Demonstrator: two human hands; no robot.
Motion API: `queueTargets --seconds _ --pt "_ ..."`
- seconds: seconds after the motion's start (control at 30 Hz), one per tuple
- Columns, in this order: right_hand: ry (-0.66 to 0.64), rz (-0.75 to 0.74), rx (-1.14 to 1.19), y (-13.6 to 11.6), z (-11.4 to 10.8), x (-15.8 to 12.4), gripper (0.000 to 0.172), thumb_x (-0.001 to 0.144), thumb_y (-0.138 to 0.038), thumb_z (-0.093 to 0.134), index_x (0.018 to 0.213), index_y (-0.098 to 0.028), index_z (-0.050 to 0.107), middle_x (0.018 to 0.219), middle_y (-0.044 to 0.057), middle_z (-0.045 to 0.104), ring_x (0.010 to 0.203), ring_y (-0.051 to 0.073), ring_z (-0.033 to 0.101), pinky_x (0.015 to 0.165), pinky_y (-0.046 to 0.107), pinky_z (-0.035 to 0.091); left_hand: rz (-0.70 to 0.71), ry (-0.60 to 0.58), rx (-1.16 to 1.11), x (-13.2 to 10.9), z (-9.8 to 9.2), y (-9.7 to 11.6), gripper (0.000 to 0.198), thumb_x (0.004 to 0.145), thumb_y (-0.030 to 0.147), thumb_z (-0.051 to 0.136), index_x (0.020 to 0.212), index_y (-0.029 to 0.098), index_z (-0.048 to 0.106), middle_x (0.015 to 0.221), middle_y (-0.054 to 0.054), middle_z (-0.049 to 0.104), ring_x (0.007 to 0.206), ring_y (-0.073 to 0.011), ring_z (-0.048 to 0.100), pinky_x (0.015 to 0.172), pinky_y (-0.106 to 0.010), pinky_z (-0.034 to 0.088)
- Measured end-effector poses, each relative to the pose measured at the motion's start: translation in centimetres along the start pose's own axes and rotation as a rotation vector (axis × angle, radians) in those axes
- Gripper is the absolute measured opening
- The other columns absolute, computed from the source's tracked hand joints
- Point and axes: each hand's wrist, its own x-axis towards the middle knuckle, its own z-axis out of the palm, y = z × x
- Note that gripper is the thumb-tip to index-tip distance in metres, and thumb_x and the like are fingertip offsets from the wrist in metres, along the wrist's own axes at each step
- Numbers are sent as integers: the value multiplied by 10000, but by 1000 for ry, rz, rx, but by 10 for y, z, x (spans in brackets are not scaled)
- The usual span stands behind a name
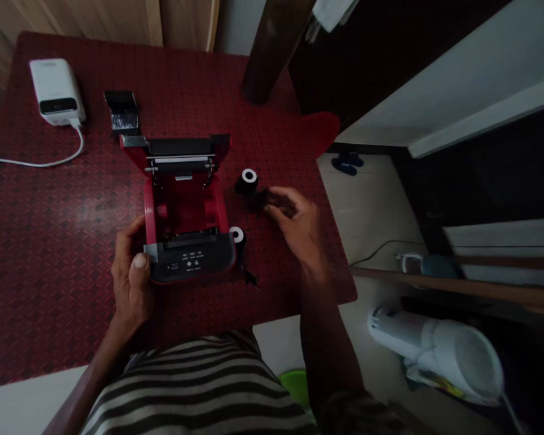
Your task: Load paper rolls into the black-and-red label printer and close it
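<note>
The red printer (191,254) is set open on the table (63,260), its seven-o'clock corner clasped by the left hand (133,275) and best kept steady. At three o'clock, a dark strip (258,199) is pinched in the right hand (301,226); creasing should be avoided.

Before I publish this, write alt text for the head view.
A left hand grips an open red-and-black device on a patterned red table, while the right hand pinches dark material near a black roll. Another roll sits at the device's right side; a white power bank with a cable lies far left.
</note>
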Motion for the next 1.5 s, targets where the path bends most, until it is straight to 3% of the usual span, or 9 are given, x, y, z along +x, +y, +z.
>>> queueTargets --seconds 0.13,0.33,0.6,0.77,0.93,1.07,1.17,1.33,1.5 --pt "88 -120 79 -4 15 29 196 923 -441 855 1037 -283 830 1042 35 899 982 243 837 880 391 671 -3 -26 12 0 -2 2 798 1162 833 537 1632 225 752 1431 -149 820 1267 -380 777 1079 -532 636" --pt "213 -129 132 -1 -18 29 266 1011 -539 787 927 -286 786 828 -11 788 698 178 690 655 320 545 -12 -30 -6 1 -1 7 772 1154 838 553 1604 246 763 1408 -161 807 1250 -389 777 1068 -556 650" --pt "-105 -181 -52 18 24 51 427 814 -300 914 1235 -296 846 1346 76 878 1243 313 797 1057 509 660 26 -24 23 1 -1 1 786 1173 827 519 1600 212 757 1384 -161 805 1219 -367 770 1031 -526 631" --pt "-86 -143 23 13 44 55 286 852 -330 898 1116 -292 795 1182 42 877 1179 307 802 1181 582 617 51 -43 -13 1 -2 -1 701 1195 772 520 1620 255 727 1454 -152 792 1315 -381 766 1110 -549 631" --pt "-83 -207 123 -46 -8 28 273 909 -346 906 1153 -315 788 1162 7 868 1133 269 820 1082 484 667 46 -54 19 0 -1 -2 722 1208 755 492 1635 212 706 1468 -148 795 1298 -354 772 1134 -524 632" --pt "-374 -411 51 -117 -40 0 292 1009 -342 937 1290 -368 862 1197 -2 887 1104 265 844 1015 426 692 58 -46 17 -2 -2 -5 704 1219 736 496 1645 215 699 1483 -150 786 1318 -356 765 1148 -538 626" --pt "-588 -615 -140 -146 -17 -6 323 1098 -232 842 1411 -307 822 1320 41 887 1178 278 837 1085 460 687 58 -65 6 -2 -2 -6 679 1225 723 508 1651 227 692 1473 -150 781 1327 -359 761 1146 -551 622" --pt "-610 -649 -714 -161 53 -10 329 1111 32 611 1289 -150 819 1243 157 879 1210 342 800 1093 514 641 52 -91 -22 -1 -3 -2 648 1225 720 498 1640 257 685 1536 -151 764 1401 -369 738 1175 -562 607" --pt "-606 -621 -878 -161 80 -13 332 1132 38 568 1195 -158 828 1074 140 871 1153 329 808 1021 447 617 21 -107 -16 0 -3 1 683 1216 747 493 1644 248 679 1542 -153 768 1384 -360 736 1185 -560 598"
